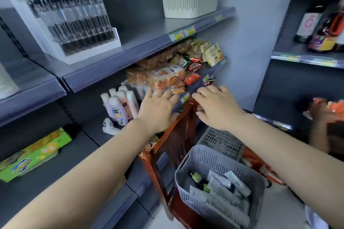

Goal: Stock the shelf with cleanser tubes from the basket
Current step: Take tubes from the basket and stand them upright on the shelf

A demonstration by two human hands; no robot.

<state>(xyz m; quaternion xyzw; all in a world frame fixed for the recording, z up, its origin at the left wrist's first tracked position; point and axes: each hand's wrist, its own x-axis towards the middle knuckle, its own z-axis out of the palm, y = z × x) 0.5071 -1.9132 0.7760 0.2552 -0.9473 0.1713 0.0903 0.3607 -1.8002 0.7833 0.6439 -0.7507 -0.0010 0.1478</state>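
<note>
Both hands, left [158, 108] and right [216, 107], reached empty and spread-fingered toward the shelf [193, 89], while the near grey basket [188, 165] held many unstocked cleanser tubes [223, 191].

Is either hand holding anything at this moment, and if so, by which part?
Neither. The left hand and right hand reach open toward the shelf edge; the tubes lie in the grey basket.
</note>
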